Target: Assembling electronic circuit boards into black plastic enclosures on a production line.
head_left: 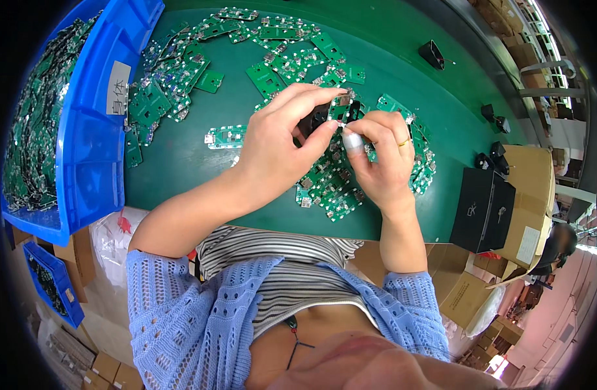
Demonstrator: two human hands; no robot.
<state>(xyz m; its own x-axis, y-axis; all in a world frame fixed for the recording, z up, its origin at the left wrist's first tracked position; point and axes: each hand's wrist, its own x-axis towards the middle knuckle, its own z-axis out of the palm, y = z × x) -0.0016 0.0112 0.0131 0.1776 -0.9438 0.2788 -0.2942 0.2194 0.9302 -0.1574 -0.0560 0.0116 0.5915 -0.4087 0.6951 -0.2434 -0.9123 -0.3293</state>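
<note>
Over the middle of the green table [181, 179], my left hand [272, 140] is closed round a small black part [317, 118], mostly hidden behind its fingers. Thumb and forefinger of my right hand [384, 159] pinch together at the left thumb's tip, on something pale too small to name. White-grey tape wraps the right thumb, and a ring sits on one finger. Beneath and around both hands lie several loose green circuit boards [337, 192]. A single board [227, 136] rests by itself left of my left hand.
At the left stands a blue bin [93, 143] heaped with boards; a smaller blue bin [67, 296] sits lower. More boards [149, 104] are piled beyond my left hand. A small black housing [432, 55] lies far right. Nearer are a black box [484, 211] and an opened carton [529, 195].
</note>
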